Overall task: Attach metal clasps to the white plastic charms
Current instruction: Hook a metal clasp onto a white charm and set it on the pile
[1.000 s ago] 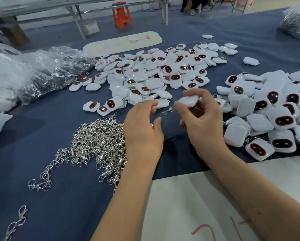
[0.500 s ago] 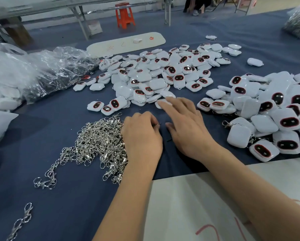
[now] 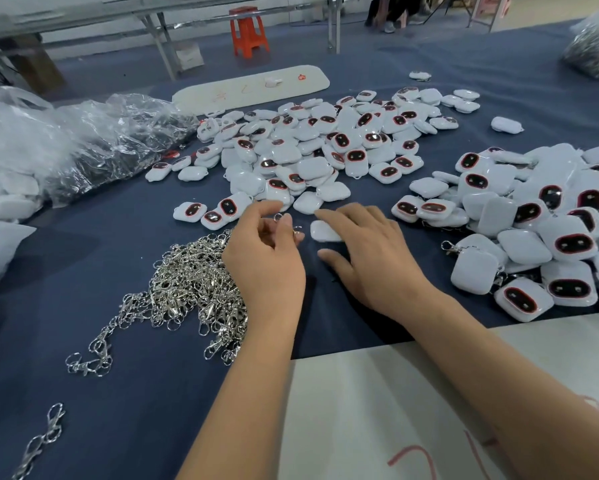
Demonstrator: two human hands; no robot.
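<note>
In the head view, the left hand (image 3: 267, 261) pinches a small clasp (image 3: 279, 217) just beside the clasp heap (image 3: 187, 289), while the right hand (image 3: 371, 258) lies with straight fingers on a white charm (image 3: 322, 232) on the blue cloth (image 3: 135, 393).

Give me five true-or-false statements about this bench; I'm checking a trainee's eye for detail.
1. The pile of metal clasps lies to the left of the left hand. True.
2. The right hand holds a charm up in the air. False: it reaches low over the blue cloth, fingers over a white charm that lies there.
3. The left hand pinches a small metal clasp. True.
4. The stool in the background is green. False: it is orange.
5. The charms at right sit in a tray. False: they lie loose on the cloth.
</note>
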